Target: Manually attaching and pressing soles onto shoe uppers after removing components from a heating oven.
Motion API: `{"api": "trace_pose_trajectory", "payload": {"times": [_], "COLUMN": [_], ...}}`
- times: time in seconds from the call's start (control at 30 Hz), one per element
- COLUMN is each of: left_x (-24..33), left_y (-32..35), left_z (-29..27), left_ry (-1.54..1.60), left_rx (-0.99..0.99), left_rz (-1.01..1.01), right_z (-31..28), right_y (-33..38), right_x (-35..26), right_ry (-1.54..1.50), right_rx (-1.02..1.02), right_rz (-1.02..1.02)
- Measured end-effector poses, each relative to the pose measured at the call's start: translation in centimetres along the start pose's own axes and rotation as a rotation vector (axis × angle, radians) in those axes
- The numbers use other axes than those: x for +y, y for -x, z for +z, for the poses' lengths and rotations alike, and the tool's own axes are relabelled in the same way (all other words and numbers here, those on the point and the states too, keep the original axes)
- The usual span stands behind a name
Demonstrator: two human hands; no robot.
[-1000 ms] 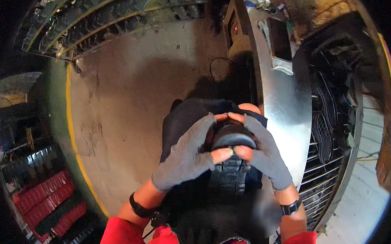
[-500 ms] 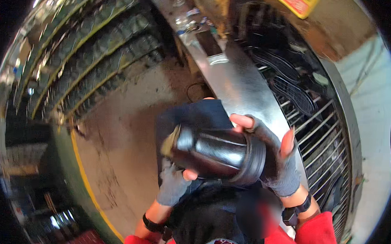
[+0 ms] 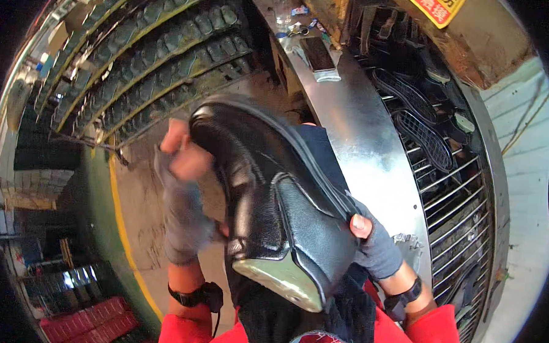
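Observation:
A black leather shoe (image 3: 256, 177) on a greenish last (image 3: 282, 282) hangs over my lap. Its toe points to the far left, its sole edge runs along the right side, and the last's top faces me. My right hand (image 3: 375, 246), in a grey fingerless glove, grips the shoe at the heel end, thumb on the sole edge. Beside the toe and the left flank is my left hand (image 3: 185, 174), gloved the same way. Motion smears its fingers, so I cannot tell whether they touch the shoe.
To the right runs a metal bench (image 3: 362, 132), with a dark phone-like slab (image 3: 316, 54) at its far end. Beyond it, black soles (image 3: 423, 138) lie on a barred rack (image 3: 454, 204). Shelves of dark shoe shapes (image 3: 169, 50) stand far left. A dark cloth (image 3: 318, 146) lies beneath the shoe.
The shoe has turned from lying crosswise, sole end right, to showing its side with the toe at the far left. My left hand has moved up and left; my right hand has come lower.

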State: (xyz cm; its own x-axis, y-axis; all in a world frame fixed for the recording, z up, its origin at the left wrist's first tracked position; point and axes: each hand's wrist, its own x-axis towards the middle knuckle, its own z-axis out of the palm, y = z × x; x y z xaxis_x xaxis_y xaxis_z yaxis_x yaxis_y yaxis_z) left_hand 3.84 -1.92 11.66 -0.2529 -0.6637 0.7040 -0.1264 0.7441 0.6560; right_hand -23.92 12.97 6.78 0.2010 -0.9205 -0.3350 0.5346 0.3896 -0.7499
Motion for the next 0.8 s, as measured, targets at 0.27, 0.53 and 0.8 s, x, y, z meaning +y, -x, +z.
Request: {"api": "trace_pose_trajectory", "payload": {"times": [0.27, 0.53, 0.8], "left_x": [-2.3, 1.0, 2.2], "left_y": [8.1, 6.0, 8.4], "left_z": [6.3, 6.3, 5.9], "left_ry": [1.166, 0.951, 0.851], "left_rx": [0.107, 0.05, 0.04], "left_rz": [-1.205, -1.217, -0.999], "right_z": [-0.5, 2.9, 8.4], "right_y": [0.2, -3.5, -4.8], "right_x": [3.8, -3.9, -6.8], "right_ry": [0.364, 0.453, 0.947], "right_rx": [0.072, -0.009, -0.071], "right_rz": [-0.116, 0.011, -0.598]}}
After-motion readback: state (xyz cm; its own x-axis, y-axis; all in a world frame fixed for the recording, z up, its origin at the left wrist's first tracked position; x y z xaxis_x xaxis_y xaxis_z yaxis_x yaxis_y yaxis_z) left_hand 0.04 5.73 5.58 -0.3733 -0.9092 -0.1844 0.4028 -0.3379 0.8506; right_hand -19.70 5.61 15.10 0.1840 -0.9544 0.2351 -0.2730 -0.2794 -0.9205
